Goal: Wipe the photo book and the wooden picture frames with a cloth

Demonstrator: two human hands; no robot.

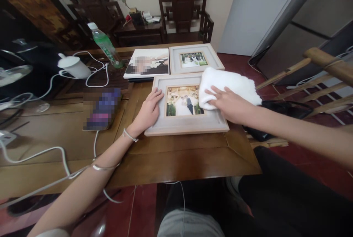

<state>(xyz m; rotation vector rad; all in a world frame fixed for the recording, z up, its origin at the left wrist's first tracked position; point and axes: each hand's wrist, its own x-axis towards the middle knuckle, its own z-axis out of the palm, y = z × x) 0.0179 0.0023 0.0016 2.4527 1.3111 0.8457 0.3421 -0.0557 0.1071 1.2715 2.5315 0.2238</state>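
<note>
A pale framed photograph [176, 126] lies flat on the brown wooden table [179, 160] in front of me. My left hand [149, 110] rests flat on the frame's left edge with its fingers stretched out. My right hand [227, 103] presses down on a folded white cloth [228, 82] that covers the frame's upper right corner. The fingers lie spread over the cloth.
Behind the frame lie a second framed photograph [193, 58] and an unframed print [147, 64]. A green bottle [106, 46], a white cup [74, 67] and white cables [55, 152] sit at the left. Dark carved chairs [183, 9] stand at the back. A wooden rail [317, 68] rises at the right.
</note>
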